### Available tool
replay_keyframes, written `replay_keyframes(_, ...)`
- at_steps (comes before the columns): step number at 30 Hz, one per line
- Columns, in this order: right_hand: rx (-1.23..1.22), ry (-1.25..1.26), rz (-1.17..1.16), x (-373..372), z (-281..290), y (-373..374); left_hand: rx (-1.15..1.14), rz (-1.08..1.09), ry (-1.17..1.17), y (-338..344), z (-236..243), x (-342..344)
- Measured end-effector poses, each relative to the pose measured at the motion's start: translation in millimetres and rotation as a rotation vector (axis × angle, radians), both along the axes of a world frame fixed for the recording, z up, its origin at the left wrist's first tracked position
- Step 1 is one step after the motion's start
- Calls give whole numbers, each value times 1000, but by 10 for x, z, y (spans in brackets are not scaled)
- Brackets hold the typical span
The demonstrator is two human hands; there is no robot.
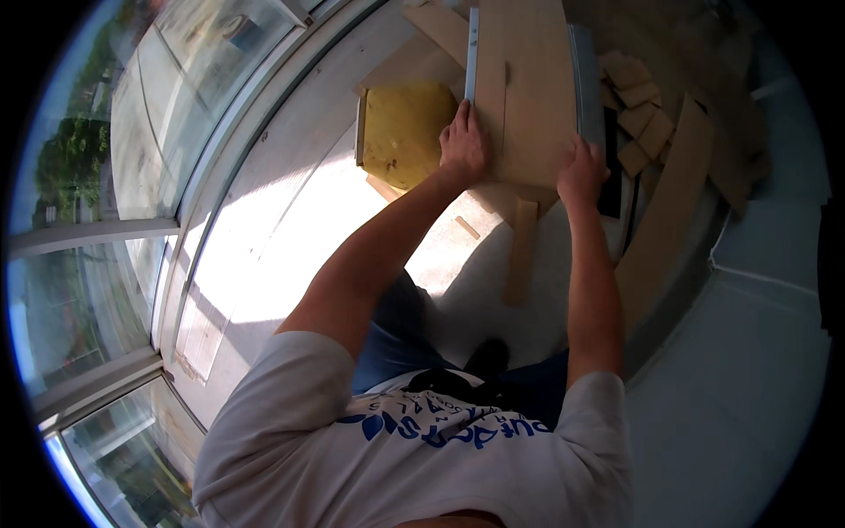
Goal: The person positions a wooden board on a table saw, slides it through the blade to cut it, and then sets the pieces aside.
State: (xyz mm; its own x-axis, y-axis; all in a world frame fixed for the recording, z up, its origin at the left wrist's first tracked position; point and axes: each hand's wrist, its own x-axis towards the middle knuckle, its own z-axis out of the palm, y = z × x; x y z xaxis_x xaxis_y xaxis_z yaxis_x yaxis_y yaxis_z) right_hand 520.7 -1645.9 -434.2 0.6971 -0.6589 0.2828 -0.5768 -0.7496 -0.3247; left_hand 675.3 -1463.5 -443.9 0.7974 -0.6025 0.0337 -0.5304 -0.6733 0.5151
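Observation:
A long light wooden board point(532, 79) extends away from me. A narrow pale metal strip point(472, 53) lies along its left side and a wider grey metal bar point(584, 84) along its right. My left hand point(462, 145) has curled fingers on the lower end of the narrow strip at the board's left edge. My right hand point(581, 172) grips the right edge, at the lower end of the grey bar; its fingertips are partly hidden. A yellow block-like object point(400, 132) sits just left of my left hand, under or beside the board.
Loose small wooden pieces point(638, 110) and long strips point(664, 207) lie at the right, another strip point(519, 268) below the board. A glazed frame point(92, 233) runs along the left. A grey panel point(731, 370) fills the lower right. My legs are below.

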Motion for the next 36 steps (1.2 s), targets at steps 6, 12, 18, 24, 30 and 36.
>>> replay_keyframes(6, 85, -315, -273, -94, 13, 499, -94, -20, 0, 84, 9, 52)
replay_keyframes(12, 1178, -768, -362, -160, -767, 739, -50, -13, 27, 4, 58, -8)
replay_keyframes(18, 1814, -810, -150, 146, -409, 966, -45, -4, 45, 35, 83, -7)
replay_keyframes(24, 1784, -836, -87, 107, -549, 975, -96, -6, 110, 18, 52, 47)
replay_keyframes(30, 1774, -851, -46, 38, -539, 1055, -92, -5, 101, 14, 23, 83)
replay_keyframes(36, 1773, -842, -22, 2, -559, 1087, -117, -18, 40, -2, 15, 74)
